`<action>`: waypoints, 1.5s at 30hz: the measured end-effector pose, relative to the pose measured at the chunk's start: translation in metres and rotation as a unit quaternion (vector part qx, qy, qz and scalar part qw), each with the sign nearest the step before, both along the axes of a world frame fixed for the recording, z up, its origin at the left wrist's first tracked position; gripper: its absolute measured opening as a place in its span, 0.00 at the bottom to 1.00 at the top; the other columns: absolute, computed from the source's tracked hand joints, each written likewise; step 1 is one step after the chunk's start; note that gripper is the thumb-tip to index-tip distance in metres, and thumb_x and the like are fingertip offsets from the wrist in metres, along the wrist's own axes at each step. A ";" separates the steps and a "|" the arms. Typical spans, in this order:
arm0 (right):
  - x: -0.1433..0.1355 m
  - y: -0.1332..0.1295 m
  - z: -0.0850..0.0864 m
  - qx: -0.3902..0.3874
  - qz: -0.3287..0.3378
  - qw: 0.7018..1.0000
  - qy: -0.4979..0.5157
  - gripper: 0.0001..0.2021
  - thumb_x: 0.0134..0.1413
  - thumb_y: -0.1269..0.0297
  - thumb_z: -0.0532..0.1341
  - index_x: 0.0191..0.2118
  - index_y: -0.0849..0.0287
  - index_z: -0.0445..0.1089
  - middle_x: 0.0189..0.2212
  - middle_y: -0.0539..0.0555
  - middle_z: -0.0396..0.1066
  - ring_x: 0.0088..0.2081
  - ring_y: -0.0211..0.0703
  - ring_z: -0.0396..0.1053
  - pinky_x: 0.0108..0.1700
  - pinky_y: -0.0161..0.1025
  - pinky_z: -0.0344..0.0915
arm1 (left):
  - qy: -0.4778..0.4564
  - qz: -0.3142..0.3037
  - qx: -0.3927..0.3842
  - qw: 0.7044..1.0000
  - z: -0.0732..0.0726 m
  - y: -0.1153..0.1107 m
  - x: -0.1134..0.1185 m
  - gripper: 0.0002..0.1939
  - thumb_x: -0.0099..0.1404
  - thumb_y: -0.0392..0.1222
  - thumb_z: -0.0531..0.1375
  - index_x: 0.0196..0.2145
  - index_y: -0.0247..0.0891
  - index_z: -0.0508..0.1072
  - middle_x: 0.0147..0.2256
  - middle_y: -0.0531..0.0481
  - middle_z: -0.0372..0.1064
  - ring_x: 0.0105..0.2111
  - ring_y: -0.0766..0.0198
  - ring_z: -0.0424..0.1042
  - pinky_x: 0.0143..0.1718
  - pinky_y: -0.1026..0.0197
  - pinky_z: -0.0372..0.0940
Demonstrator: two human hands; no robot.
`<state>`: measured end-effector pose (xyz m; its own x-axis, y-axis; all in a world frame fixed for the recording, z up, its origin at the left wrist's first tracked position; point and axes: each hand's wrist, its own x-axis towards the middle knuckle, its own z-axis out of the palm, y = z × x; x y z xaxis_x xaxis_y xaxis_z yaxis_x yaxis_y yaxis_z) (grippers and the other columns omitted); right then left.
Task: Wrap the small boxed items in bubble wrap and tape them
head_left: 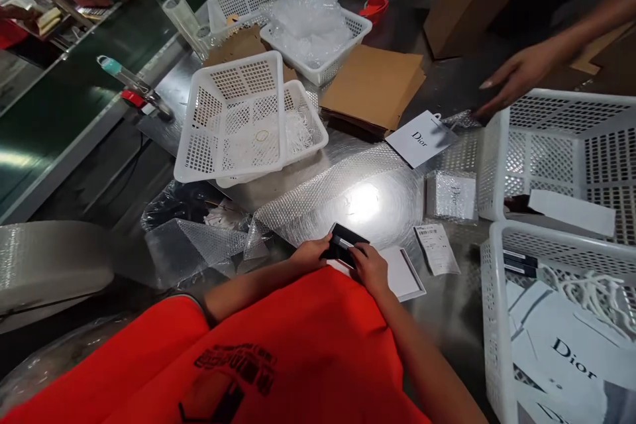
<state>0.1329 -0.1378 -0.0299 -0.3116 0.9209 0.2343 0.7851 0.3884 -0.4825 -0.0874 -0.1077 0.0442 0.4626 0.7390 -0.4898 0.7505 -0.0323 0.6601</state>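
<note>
Close to my body, my left hand [311, 254] grips the left side of a small black box [348, 242] with a dark inside. The fingers of my right hand [370, 267] are closed on its lower right edge. A white open box or lid [403, 273] lies on the table beneath and to the right of my right hand. Right of that is a printed paper slip [437, 249]. A bubble-wrapped box marked Dior [451, 195] and a white Dior paper bag [421, 139] stand farther off.
White plastic baskets [233, 56] stand at the back left, one holding bubble wrap [311, 23]. Flat brown cardboard [373, 87] lies mid-table. A basket of Dior bags [497, 344] is at my right. Another person's hand [521, 76] reaches in from the right.
</note>
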 end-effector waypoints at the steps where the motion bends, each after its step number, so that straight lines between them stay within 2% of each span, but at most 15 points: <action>1: -0.001 0.000 0.000 -0.006 -0.001 1.000 0.001 0.12 0.62 0.70 0.55 0.42 0.52 0.76 0.41 0.56 0.77 0.40 0.44 0.74 0.34 0.36 0.69 | 0.002 -0.003 0.000 1.000 0.001 0.000 0.000 0.21 0.56 0.25 0.59 0.48 0.33 0.72 0.65 0.38 0.59 0.60 0.50 0.66 0.61 0.55 0.61; 5: 0.000 0.002 0.002 -0.013 0.008 1.000 0.007 0.11 0.63 0.69 0.55 0.39 0.55 0.75 0.39 0.56 0.77 0.40 0.44 0.74 0.34 0.36 0.70 | 0.023 -0.015 0.001 1.000 0.005 0.001 0.001 0.17 0.57 0.26 0.60 0.45 0.31 0.74 0.65 0.36 0.58 0.59 0.48 0.67 0.61 0.52 0.63; 9: 0.006 0.001 0.009 -0.018 0.014 0.999 0.045 0.10 0.60 0.69 0.57 0.44 0.55 0.74 0.46 0.58 0.75 0.47 0.47 0.73 0.45 0.43 0.72 | 0.036 -0.014 0.008 0.999 0.009 0.002 0.000 0.16 0.57 0.28 0.60 0.44 0.34 0.75 0.66 0.40 0.58 0.57 0.48 0.70 0.58 0.51 0.65; 10: 0.009 -0.001 0.012 -0.022 -0.011 0.997 0.069 0.11 0.60 0.67 0.57 0.46 0.55 0.73 0.49 0.59 0.74 0.49 0.49 0.72 0.47 0.45 0.72 | 0.039 -0.015 0.009 0.999 0.010 0.002 -0.001 0.16 0.57 0.28 0.60 0.44 0.34 0.75 0.66 0.40 0.58 0.57 0.49 0.70 0.58 0.51 0.65; 12: 0.016 -0.009 0.017 -0.029 -0.106 0.985 0.131 0.12 0.61 0.63 0.57 0.48 0.55 0.72 0.49 0.60 0.73 0.51 0.51 0.70 0.50 0.49 0.70 | 0.040 -0.020 0.015 0.999 0.011 0.002 -0.004 0.17 0.57 0.28 0.59 0.45 0.34 0.74 0.65 0.40 0.59 0.57 0.50 0.70 0.58 0.52 0.65; 15: 0.026 -0.025 0.022 -0.046 -0.271 0.939 0.208 0.11 0.62 0.58 0.56 0.43 0.56 0.72 0.41 0.59 0.75 0.43 0.49 0.72 0.45 0.48 0.71 | 0.037 -0.019 0.043 0.998 0.013 0.002 -0.009 0.17 0.56 0.29 0.59 0.44 0.36 0.74 0.62 0.42 0.65 0.58 0.51 0.69 0.59 0.52 0.64; 18: 0.030 -0.041 0.020 -0.079 -0.344 0.901 0.252 0.13 0.62 0.57 0.54 0.39 0.58 0.72 0.35 0.58 0.75 0.35 0.47 0.72 0.38 0.45 0.71 | 0.055 -0.010 0.086 0.995 0.017 0.008 -0.011 0.15 0.58 0.32 0.59 0.44 0.37 0.72 0.55 0.42 0.71 0.55 0.52 0.70 0.57 0.52 0.64; 22: 0.019 -0.051 0.013 -0.111 -0.314 0.907 0.259 0.13 0.62 0.58 0.52 0.38 0.57 0.72 0.35 0.57 0.75 0.34 0.45 0.72 0.36 0.42 0.70 | 0.130 -0.003 0.099 0.986 0.024 0.024 -0.005 0.14 0.61 0.33 0.55 0.45 0.38 0.69 0.41 0.45 0.74 0.42 0.55 0.74 0.48 0.53 0.67; 25: 0.006 -0.048 0.009 -0.124 -0.285 0.915 0.258 0.12 0.61 0.61 0.52 0.37 0.56 0.73 0.36 0.56 0.75 0.36 0.45 0.73 0.37 0.41 0.70 | 0.150 -0.026 0.129 0.980 0.027 0.036 0.007 0.17 0.58 0.30 0.55 0.47 0.37 0.67 0.42 0.44 0.72 0.44 0.54 0.71 0.48 0.54 0.66; 27: -0.001 -0.043 0.009 -0.129 -0.272 0.919 0.255 0.11 0.60 0.63 0.54 0.38 0.56 0.73 0.36 0.56 0.75 0.37 0.45 0.73 0.39 0.40 0.69 | 0.152 -0.069 0.140 0.976 0.027 0.041 0.017 0.19 0.57 0.30 0.57 0.48 0.36 0.68 0.43 0.43 0.71 0.46 0.52 0.70 0.49 0.53 0.65; 29: -0.006 -0.037 0.012 -0.140 -0.260 0.926 0.235 0.11 0.58 0.66 0.55 0.43 0.56 0.74 0.39 0.56 0.75 0.39 0.46 0.73 0.39 0.40 0.68 | 0.163 -0.128 0.143 0.968 0.025 0.043 0.028 0.20 0.59 0.33 0.59 0.50 0.36 0.69 0.44 0.42 0.71 0.47 0.50 0.69 0.50 0.53 0.64; 32: -0.008 -0.028 0.023 -0.201 -0.222 0.945 0.128 0.20 0.57 0.68 0.57 0.56 0.55 0.70 0.43 0.57 0.75 0.41 0.47 0.73 0.37 0.38 0.66 | 0.194 -0.219 0.157 0.943 0.019 0.044 0.043 0.18 0.61 0.34 0.60 0.50 0.39 0.71 0.48 0.41 0.69 0.49 0.49 0.69 0.50 0.53 0.64; 34: -0.008 -0.022 0.032 -0.256 -0.189 0.947 0.050 0.23 0.59 0.68 0.57 0.61 0.53 0.66 0.44 0.58 0.74 0.44 0.47 0.72 0.37 0.37 0.65 | 0.201 -0.248 0.169 0.933 0.016 0.044 0.049 0.17 0.61 0.32 0.59 0.49 0.39 0.72 0.50 0.41 0.68 0.50 0.50 0.68 0.49 0.53 0.64; 39: -0.008 -0.014 0.045 -0.318 -0.171 0.932 0.028 0.25 0.60 0.70 0.54 0.63 0.54 0.64 0.48 0.59 0.75 0.47 0.47 0.72 0.44 0.38 0.65 | 0.177 -0.250 0.172 0.936 0.012 0.044 0.049 0.16 0.63 0.29 0.56 0.48 0.37 0.72 0.50 0.41 0.70 0.52 0.50 0.67 0.52 0.52 0.63; 45: -0.008 -0.013 0.039 -0.322 -0.178 0.928 0.063 0.25 0.59 0.71 0.56 0.62 0.54 0.65 0.46 0.55 0.76 0.46 0.45 0.73 0.47 0.38 0.66 | 0.151 -0.202 0.156 0.955 0.012 0.046 0.030 0.26 0.60 0.27 0.58 0.55 0.39 0.68 0.52 0.42 0.70 0.51 0.53 0.69 0.53 0.53 0.63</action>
